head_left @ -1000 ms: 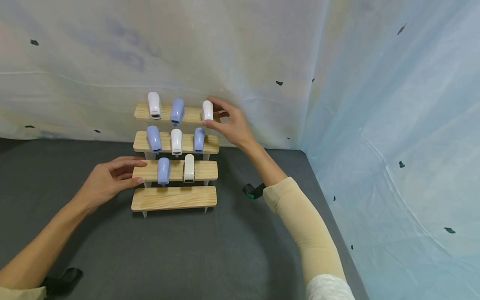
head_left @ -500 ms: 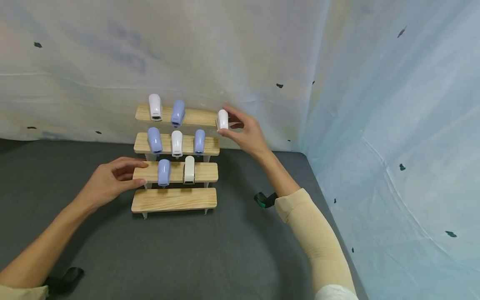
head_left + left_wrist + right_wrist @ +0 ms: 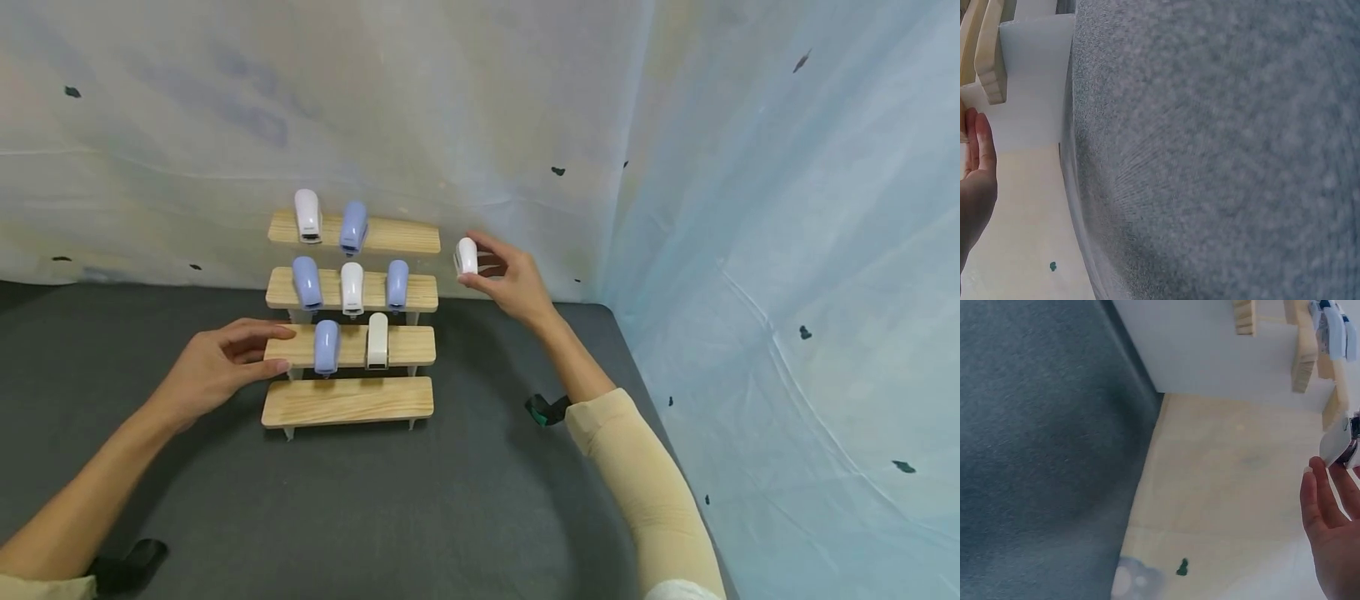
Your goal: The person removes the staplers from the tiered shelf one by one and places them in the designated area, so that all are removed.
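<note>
My right hand (image 3: 517, 285) pinches a white stapler (image 3: 467, 257) between thumb and fingers, in the air just right of the top shelf's end. In the right wrist view the stapler (image 3: 1335, 442) shows only partly, at the fingertips. A tiered wooden display stand (image 3: 348, 403) carries the other staplers. On its top shelf are a white stapler (image 3: 308, 215) and a periwinkle one (image 3: 353, 227). My left hand (image 3: 210, 362) holds the left end of the second shelf from the bottom, thumb at the front edge and fingers at the back.
One shelf down from the top, a white stapler (image 3: 352, 288) stands between two periwinkle ones. Below it are a periwinkle stapler (image 3: 326, 346) and an off-white one (image 3: 377, 340). The dark grey tabletop (image 3: 360, 517) meets pale sheeting (image 3: 480, 108) behind and at the right.
My right hand has lifted the white stapler off the right end of the top shelf and carried it right and slightly toward me. My left hand stays on its shelf.
</note>
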Available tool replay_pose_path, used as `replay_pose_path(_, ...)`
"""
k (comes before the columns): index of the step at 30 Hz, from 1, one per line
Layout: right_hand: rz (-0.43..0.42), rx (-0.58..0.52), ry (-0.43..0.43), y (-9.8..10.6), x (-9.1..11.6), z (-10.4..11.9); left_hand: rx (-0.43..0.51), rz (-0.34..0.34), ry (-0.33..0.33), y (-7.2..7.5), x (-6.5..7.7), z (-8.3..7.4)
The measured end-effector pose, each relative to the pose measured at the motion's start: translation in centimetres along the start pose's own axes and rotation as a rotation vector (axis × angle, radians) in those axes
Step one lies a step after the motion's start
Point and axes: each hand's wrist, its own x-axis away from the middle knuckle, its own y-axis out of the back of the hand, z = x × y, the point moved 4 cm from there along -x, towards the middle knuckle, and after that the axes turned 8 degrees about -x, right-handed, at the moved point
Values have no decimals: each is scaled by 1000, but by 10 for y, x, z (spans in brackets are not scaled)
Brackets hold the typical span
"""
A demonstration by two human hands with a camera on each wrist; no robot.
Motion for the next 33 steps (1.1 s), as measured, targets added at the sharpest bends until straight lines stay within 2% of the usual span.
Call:
replay_pose_path(3,3,7,-28,1,4,-6,0,-14,18,-1,0,1)
replay_pose_path(8,-3,-3,-93,2,9,-20,-27,-6,7,-1,0,2)
replay_pose_path(15,-11,-30,-143,3,15,-41,4,21,-17,-2,-1,1)
replay_pose_path(23,-29,-24,-174,1,21,-26,-4,17,-14,0,0,0)
replay_pose_path(25,-30,-17,-182,1,22,-29,-10,18,-13,0,-1,0)
replay_pose_path(33,-58,-38,-195,-5,27,-82,1,34,-21,0,-1,-2)
